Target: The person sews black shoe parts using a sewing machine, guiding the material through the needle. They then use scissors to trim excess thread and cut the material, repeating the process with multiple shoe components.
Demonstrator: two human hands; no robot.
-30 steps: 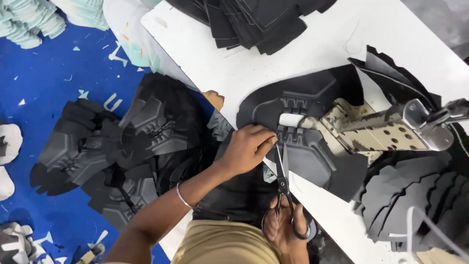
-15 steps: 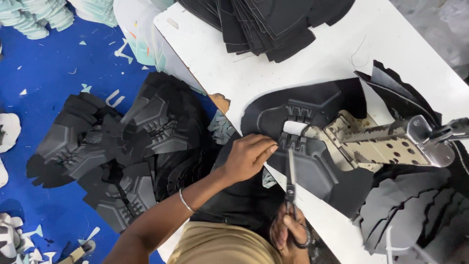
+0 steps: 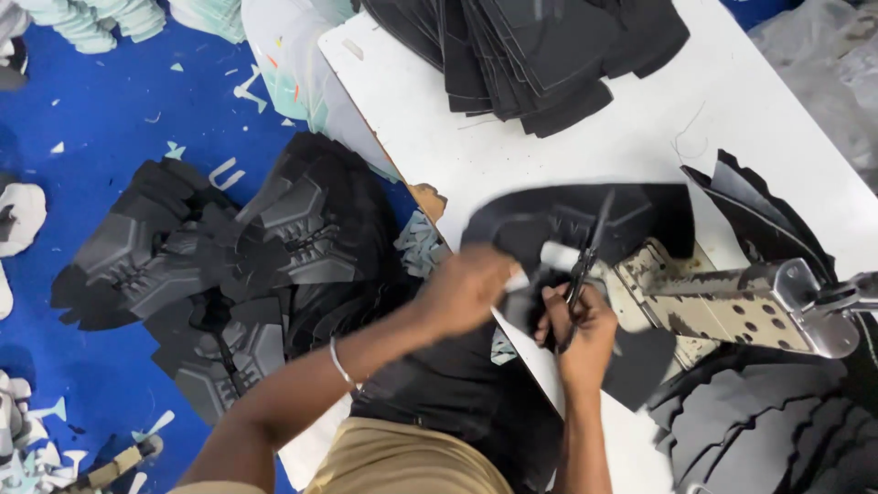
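My right hand (image 3: pixel 578 322) grips black scissors (image 3: pixel 585 256) whose blades point up and away over a large black cut-out sheet (image 3: pixel 558 224) lying on the white table (image 3: pixel 476 146). My left hand (image 3: pixel 465 288), blurred by motion, pinches the near edge of that same black sheet beside a small white piece (image 3: pixel 556 254). Both hands sit close together at the table's near edge, just left of a metal sewing machine arm (image 3: pixel 732 306).
A stack of black cut pieces (image 3: pixel 530 50) lies at the table's far side. More black pieces (image 3: pixel 777 421) pile at the right. On the blue floor (image 3: pixel 101 146) lies a heap of black moulded pieces (image 3: pixel 238 274), with pale scraps around.
My right hand has come up from the near edge with the scissors, now raised over the black sheet next to my left hand. The view has shifted a little.
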